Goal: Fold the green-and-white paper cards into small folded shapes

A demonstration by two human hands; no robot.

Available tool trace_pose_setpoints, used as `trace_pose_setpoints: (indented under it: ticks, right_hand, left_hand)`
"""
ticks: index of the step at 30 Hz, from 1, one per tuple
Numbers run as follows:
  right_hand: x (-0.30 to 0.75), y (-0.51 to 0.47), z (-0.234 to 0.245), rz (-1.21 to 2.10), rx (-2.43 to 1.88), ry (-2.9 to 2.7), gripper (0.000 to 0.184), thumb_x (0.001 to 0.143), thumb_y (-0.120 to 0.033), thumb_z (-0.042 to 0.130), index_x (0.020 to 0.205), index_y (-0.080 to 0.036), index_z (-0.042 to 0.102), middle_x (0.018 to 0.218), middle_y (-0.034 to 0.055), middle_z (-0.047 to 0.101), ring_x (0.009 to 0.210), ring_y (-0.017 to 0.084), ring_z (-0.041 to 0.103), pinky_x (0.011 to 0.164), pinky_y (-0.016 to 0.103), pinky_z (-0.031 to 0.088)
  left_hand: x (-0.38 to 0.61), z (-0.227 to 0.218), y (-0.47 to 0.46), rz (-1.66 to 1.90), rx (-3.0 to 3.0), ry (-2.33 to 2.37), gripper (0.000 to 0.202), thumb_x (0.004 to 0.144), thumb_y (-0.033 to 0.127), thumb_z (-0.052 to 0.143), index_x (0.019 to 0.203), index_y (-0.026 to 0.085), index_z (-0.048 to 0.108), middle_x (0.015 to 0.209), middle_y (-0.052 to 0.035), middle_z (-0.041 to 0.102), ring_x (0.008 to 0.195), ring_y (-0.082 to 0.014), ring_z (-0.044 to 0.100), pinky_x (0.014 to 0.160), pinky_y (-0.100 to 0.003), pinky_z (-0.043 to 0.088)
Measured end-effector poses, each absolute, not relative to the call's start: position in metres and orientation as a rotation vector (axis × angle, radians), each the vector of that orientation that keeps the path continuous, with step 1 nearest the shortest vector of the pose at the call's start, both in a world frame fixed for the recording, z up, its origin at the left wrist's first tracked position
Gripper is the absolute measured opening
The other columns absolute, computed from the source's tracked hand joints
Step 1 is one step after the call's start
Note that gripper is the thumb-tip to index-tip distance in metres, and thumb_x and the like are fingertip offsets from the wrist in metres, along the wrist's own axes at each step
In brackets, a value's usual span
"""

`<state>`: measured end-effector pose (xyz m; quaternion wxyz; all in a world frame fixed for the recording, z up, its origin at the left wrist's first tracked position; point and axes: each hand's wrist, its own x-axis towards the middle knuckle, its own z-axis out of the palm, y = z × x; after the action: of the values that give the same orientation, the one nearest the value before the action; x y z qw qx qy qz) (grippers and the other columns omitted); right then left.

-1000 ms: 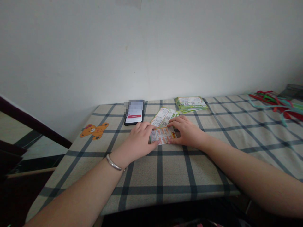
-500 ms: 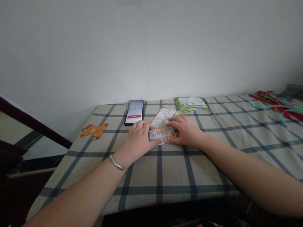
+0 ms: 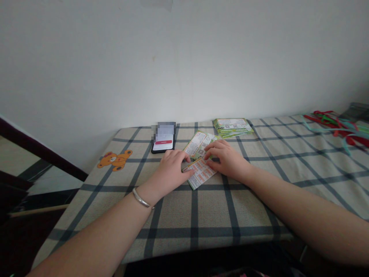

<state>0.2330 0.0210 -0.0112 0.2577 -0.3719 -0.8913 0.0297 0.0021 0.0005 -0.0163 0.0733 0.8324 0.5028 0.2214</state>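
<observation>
A small printed leaflet (image 3: 199, 174) with orange and white panels lies on the checked tablecloth (image 3: 201, 215) between my hands, turned at an angle. My left hand (image 3: 170, 171), with a silver bangle on its wrist, pinches the leaflet's left edge with curled fingers. My right hand (image 3: 226, 158) presses its curled fingertips on the leaflet's upper right part. A second leaflet (image 3: 198, 142), green and white, lies just behind, partly under my right fingers.
A black phone (image 3: 163, 139) with a lit screen lies behind my left hand. A stack of green leaflets (image 3: 232, 126) sits near the wall. Red and green ribbons (image 3: 337, 125) lie at the far right. A bear print (image 3: 114, 159) marks the cloth's left side.
The orange leaflet has been turned from lying square to lying slantwise, its near corner now pointing toward me. Both hands stayed on it and shifted only slightly.
</observation>
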Motion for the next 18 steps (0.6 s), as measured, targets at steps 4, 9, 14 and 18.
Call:
trace_pose_setpoints:
  ticks: [4,9,14,18]
  right_hand:
    - [0.233,0.021,-0.012,0.088,-1.055,-2.430,0.026,0.080,-0.030,0.068,0.104,-0.020,0.067,0.112,0.0086,0.065,0.107,0.025,0.056,0.098,0.044,0.044]
    - [0.234,0.019,-0.012,0.016,-1.101,-2.511,0.041,0.079,-0.040,0.069,0.115,-0.019,0.067,0.124,0.0119,0.061,0.116,0.029,0.051,0.102,0.048,0.041]
    - [0.235,0.018,-0.009,-0.002,-1.078,-2.560,0.050,0.073,-0.042,0.075,0.117,-0.020,0.065,0.125,0.0110,0.060,0.116,0.030,0.051,0.102,0.048,0.042]
    - [0.234,0.019,-0.009,0.025,-1.054,-2.537,0.042,0.069,-0.040,0.078,0.103,-0.018,0.066,0.121,0.0115,0.062,0.114,0.029,0.052,0.099,0.047,0.044]
  left_hand:
    - [0.002,-0.014,-0.005,0.630,2.568,1.528,0.036,0.080,0.041,0.067,0.107,0.020,0.056,0.110,-0.0063,0.055,0.106,-0.0266,0.048,0.095,-0.044,0.040]
    - [0.002,-0.009,-0.011,0.538,2.586,1.552,0.046,0.068,0.053,0.075,0.096,0.021,0.058,0.107,-0.0057,0.053,0.103,-0.0278,0.048,0.091,-0.045,0.042]
    - [0.004,-0.009,-0.012,0.523,2.533,1.528,0.043,0.066,0.049,0.078,0.092,0.021,0.058,0.106,-0.0047,0.055,0.103,-0.0270,0.050,0.090,-0.043,0.041]
    - [0.005,-0.009,-0.012,0.534,2.514,1.511,0.043,0.066,0.049,0.078,0.093,0.022,0.059,0.107,-0.0047,0.056,0.104,-0.0272,0.049,0.092,-0.043,0.041]
